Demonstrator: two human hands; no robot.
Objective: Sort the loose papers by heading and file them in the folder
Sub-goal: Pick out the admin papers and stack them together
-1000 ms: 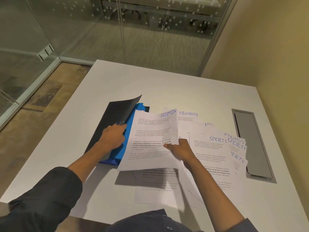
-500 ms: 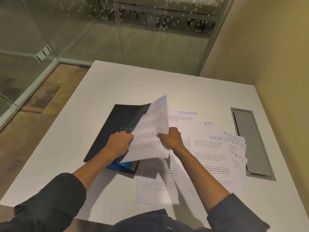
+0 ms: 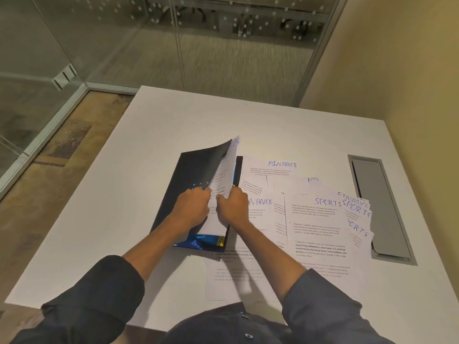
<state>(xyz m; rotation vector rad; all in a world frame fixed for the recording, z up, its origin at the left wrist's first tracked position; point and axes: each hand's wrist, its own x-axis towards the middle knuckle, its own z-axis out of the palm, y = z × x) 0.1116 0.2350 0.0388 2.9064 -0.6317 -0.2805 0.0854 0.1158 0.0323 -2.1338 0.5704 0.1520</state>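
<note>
- L hand point(image 3: 191, 207) grips black folder point(image 3: 188, 180) cover, lifted, w/ sheet point(image 3: 223, 184) edge.
- R hand point(image 3: 233, 207) pinches same sheet, upright inside folder; hands nearly touching.
- Loose papers point(image 3: 315, 219) (FINANCE, SPORTS) fanned on table point(image 3: 149, 135) right of folder.

Black folder point(image 3: 191, 175) with blue inside; white papers point(image 3: 320, 219) bear blue handwritten headings on a white table point(image 3: 111, 194).

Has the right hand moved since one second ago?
Yes. The right hand moved left, away from the grey table hatch, toward the folder.
</note>
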